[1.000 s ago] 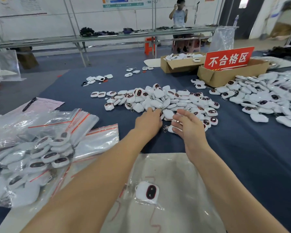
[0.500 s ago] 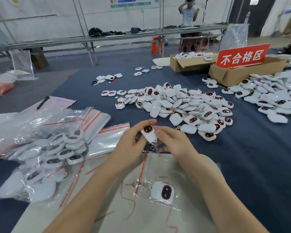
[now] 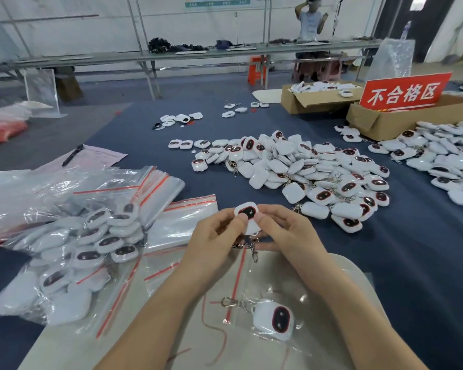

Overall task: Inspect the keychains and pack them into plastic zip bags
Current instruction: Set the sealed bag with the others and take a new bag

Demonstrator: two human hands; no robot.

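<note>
Loose pile (image 3: 305, 172) is left behind: both hands have drawn back from it to above a zip bag (image 3: 267, 289). Left hand (image 3: 214, 236) and right hand (image 3: 286, 231) pinch one keychain (image 3: 247, 214) between thumbs and curled fingers, dark face up. Clasp (image 3: 253, 249) dangles. Judged: inspection under way, bagging pending.

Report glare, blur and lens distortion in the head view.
Head view: wide-angle distortion skews the far bench; glare streaks the zip bags on the left; the held keychain, pinched by left hand and right hand, is reasonably sharp; the person at the back is soft; lighting is even, shadows faint.
</note>
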